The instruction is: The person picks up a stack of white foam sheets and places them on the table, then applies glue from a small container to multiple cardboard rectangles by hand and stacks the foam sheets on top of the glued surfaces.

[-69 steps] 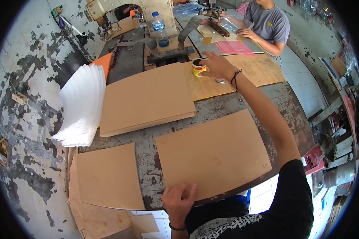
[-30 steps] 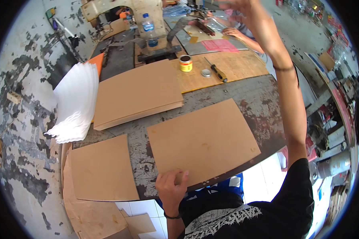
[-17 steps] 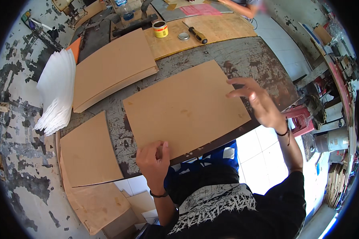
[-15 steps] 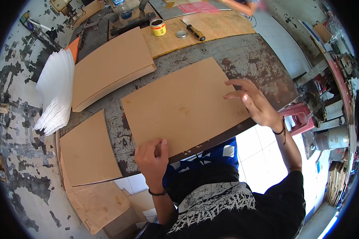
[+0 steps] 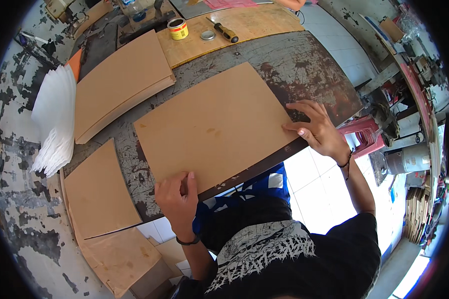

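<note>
A brown cardboard sheet point(image 5: 209, 114) lies flat on the worn dark table point(image 5: 304, 65) in front of me. My left hand point(image 5: 177, 197) rests at its near left corner, fingers curled in and thumb sticking up; the fingertips are hidden. At the right end of the sheet is my right hand point(image 5: 317, 129), its fingers apart and the fingertips by the edge. Whether they touch the sheet I cannot tell. To the left lies a smaller brown board point(image 5: 102, 192), and behind it rises a thick stack of brown sheets point(image 5: 122, 79).
White sheets point(image 5: 57, 114) stand fanned by the peeling wall. On a plywood board point(image 5: 254, 22) are a yellow-and-red can point(image 5: 177, 29), a round lid point(image 5: 207, 35) and a screwdriver point(image 5: 223, 30). Red plastic stools point(image 5: 366, 137) stand right of the table. Part of another person's arm point(image 5: 290, 4) shows at the back.
The whole view has shifted, so everything sits further left and higher. My right hand has drawn back rightward and nearer, to the sheet's edge. My left hand stays at its corner.
</note>
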Action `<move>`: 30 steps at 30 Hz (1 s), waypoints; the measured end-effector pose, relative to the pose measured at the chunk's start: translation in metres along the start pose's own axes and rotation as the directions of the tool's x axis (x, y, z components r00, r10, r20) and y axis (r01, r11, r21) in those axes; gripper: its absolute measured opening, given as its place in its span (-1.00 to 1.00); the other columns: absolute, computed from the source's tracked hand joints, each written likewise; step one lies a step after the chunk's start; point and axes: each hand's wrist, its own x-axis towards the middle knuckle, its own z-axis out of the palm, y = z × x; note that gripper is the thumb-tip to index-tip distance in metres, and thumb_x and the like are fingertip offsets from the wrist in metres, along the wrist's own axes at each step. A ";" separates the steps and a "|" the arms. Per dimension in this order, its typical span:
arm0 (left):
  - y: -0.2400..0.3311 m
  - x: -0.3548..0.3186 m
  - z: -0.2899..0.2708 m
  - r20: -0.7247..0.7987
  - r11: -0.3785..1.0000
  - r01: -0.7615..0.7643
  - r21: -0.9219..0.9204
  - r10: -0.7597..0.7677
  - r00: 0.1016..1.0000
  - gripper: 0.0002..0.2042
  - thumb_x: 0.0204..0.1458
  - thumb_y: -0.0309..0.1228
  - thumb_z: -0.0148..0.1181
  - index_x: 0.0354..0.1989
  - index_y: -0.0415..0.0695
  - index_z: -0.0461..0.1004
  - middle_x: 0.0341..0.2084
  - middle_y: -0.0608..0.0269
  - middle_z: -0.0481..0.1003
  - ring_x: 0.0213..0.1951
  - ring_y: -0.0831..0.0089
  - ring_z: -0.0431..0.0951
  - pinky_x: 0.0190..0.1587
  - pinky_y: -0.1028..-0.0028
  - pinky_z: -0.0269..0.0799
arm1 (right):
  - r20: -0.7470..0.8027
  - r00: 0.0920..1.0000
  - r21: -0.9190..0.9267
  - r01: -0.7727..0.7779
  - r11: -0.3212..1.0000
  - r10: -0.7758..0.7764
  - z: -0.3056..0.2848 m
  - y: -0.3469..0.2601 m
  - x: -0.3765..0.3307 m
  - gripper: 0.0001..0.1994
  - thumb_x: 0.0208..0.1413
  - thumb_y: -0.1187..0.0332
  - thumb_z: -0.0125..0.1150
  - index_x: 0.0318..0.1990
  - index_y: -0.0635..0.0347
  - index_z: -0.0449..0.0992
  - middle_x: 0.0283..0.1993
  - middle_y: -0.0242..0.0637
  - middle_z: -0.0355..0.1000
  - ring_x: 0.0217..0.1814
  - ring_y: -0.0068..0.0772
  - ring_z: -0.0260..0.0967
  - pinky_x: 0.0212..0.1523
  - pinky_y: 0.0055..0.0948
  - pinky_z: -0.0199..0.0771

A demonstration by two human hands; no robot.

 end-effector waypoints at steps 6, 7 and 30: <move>-0.001 0.000 0.001 -0.006 1.000 -0.003 -0.007 0.003 1.000 -0.89 0.08 -0.44 0.35 -0.40 -0.18 0.57 -0.67 0.28 0.43 -0.61 0.34 0.33 -0.34 0.32 0.17 | -0.001 0.996 -0.233 0.087 0.969 -0.090 -0.008 -0.005 -0.008 -0.56 0.32 -0.09 0.03 -0.19 -0.02 0.74 0.26 -0.23 0.44 0.39 -0.09 0.24 0.33 -0.02 0.16; -0.001 0.000 0.001 -0.007 1.000 -0.002 -0.007 0.002 1.000 -0.89 0.08 -0.44 0.35 -0.40 -0.18 0.57 -0.67 0.28 0.43 -0.61 0.34 0.33 -0.34 0.32 0.17 | 0.014 0.995 -0.276 0.098 0.956 -0.098 -0.012 -0.010 -0.006 -0.57 0.32 -0.09 0.04 -0.22 -0.03 0.74 0.26 -0.25 0.44 0.39 -0.12 0.24 0.33 -0.02 0.16; -0.002 0.002 0.000 -0.025 0.998 -0.060 -0.006 0.059 0.998 -0.90 0.03 -0.43 0.40 -0.44 -0.10 0.58 -0.70 0.36 0.38 -0.61 0.38 0.33 -0.39 0.33 0.15 | 0.078 0.982 -0.262 0.189 0.946 -0.174 0.041 -0.014 0.123 -0.53 0.45 -0.04 -0.20 0.11 -0.11 0.65 0.43 -0.30 0.29 0.48 -0.17 0.12 0.45 0.01 -0.01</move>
